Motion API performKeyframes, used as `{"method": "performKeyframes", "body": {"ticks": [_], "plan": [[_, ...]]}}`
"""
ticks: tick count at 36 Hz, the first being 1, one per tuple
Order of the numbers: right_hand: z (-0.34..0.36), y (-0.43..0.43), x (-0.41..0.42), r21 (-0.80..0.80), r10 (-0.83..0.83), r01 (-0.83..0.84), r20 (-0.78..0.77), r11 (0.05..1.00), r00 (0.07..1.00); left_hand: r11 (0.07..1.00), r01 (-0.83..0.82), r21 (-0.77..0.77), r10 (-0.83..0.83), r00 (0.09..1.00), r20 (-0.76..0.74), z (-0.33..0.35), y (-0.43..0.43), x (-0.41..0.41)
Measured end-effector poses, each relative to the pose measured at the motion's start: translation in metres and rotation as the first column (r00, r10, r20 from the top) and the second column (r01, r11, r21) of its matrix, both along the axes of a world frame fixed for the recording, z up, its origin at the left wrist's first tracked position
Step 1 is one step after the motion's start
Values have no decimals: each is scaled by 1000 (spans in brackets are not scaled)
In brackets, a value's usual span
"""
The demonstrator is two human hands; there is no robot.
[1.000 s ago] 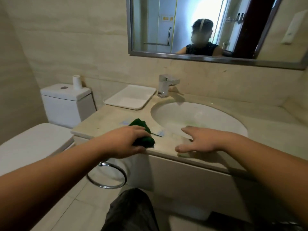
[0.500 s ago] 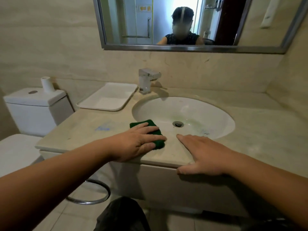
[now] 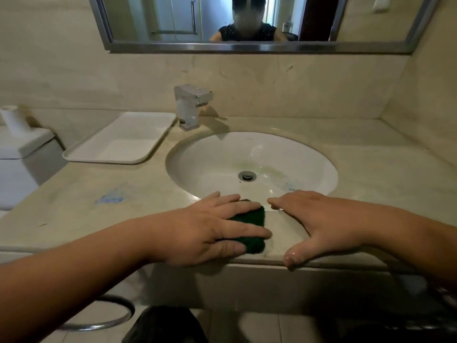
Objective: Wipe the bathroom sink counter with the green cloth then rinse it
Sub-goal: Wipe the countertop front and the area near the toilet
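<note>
Under my left hand (image 3: 212,229) the green cloth (image 3: 249,229) is pressed flat on the surface (image 3: 81,214): wiping step. Right hand (image 3: 319,224) spread, empty. Next: sweep toward blue smear (image 3: 110,198), far left.

The dark green cloth (image 3: 249,229) lies bunched flat on the beige counter (image 3: 74,209), at its front edge just before the white sink (image 3: 284,154).

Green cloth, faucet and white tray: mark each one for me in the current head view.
green cloth (image 3: 249,230): head view, on its exposed right part beside the left hand's fingers.
faucet (image 3: 189,105): head view, on the chrome body below the handle.
white tray (image 3: 123,141): head view, on its flat bare bottom.
</note>
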State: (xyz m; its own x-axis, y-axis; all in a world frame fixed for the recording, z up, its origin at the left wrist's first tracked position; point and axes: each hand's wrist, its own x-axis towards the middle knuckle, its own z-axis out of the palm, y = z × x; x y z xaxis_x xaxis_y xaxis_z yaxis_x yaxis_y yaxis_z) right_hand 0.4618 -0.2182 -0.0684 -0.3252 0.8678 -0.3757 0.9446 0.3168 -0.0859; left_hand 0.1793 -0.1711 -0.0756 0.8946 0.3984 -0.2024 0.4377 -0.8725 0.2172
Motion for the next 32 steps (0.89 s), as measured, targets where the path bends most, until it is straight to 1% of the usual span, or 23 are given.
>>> {"method": "performKeyframes", "body": {"ticks": [2,5,6,8,10,12,13,14,15,16,17,18,19,21,24,26,27,28,30,32], "plan": [[-7,2,3,14,-2,2,-21,1000,1000,999,-51,5,51,999,-9,1,11,11],[-12,1,4,49,11,-9,-40,999,999,981,-186,-60,188,982,17,-2,33,29],[-12,0,4,46,4,-2,-39,999,999,973,-227,-50,228,973,24,-3,40,33],[-11,-2,5,36,0,1,-34,999,999,954,-299,22,298,953,60,-5,50,38],[-11,-4,5,48,11,-10,-33,999,999,933,-356,46,346,926,151,-4,52,36],[-11,-4,5,74,19,-16,-37,997,999,931,-362,39,337,898,283,3,44,31],[-12,-4,5,83,18,-15,-41,996,999,949,-313,48,279,899,337,8,35,28],[-12,-4,4,92,19,-14,-48,996,999,972,-230,58,194,913,358,13,23,26],[-12,-3,3,105,23,-17,-54,994,998,990,-124,63,96,936,339,17,11,24],[-13,-3,2,120,29,-23,-55,993,998,998,-29,49,14,959,283,16,2,23],[-13,-2,2,130,33,-26,-51,991,998,1000,30,9,-31,975,219,13,-6,23],[-13,-2,2,136,37,-31,-43,990,998,998,51,-42,-42,981,189,9,-9,23],[-13,-3,1,143,44,-39,-36,989,998,995,50,-86,-32,979,202,4,-10,24],[-13,-3,1,158,58,-52,-30,986,998,991,11,-130,21,969,245,-3,-7,28],[-14,-3,3,161,48,-42,-33,986,998,996,-60,-64,72,976,205,-8,0,38],[-14,-2,4,156,48,-40,-49,987,998,996,-84,-31,89,974,209,-10,6,45],[-15,-2,4,154,48,-38,-59,987,997,992,-121,-19,123,973,195,-11,10,47],[-15,-3,4,152,46,-36,-63,988,997,985,-173,6,170,971,169,-11,16,49],[-16,-3,4,143,40,-31,-59,989,997,958,-261,117,244,959,145,-8,27,49],[-16,-2,3,122,28,-21,-58,992,998,935,-292,203,257,949,181,-3,28,40]]}}
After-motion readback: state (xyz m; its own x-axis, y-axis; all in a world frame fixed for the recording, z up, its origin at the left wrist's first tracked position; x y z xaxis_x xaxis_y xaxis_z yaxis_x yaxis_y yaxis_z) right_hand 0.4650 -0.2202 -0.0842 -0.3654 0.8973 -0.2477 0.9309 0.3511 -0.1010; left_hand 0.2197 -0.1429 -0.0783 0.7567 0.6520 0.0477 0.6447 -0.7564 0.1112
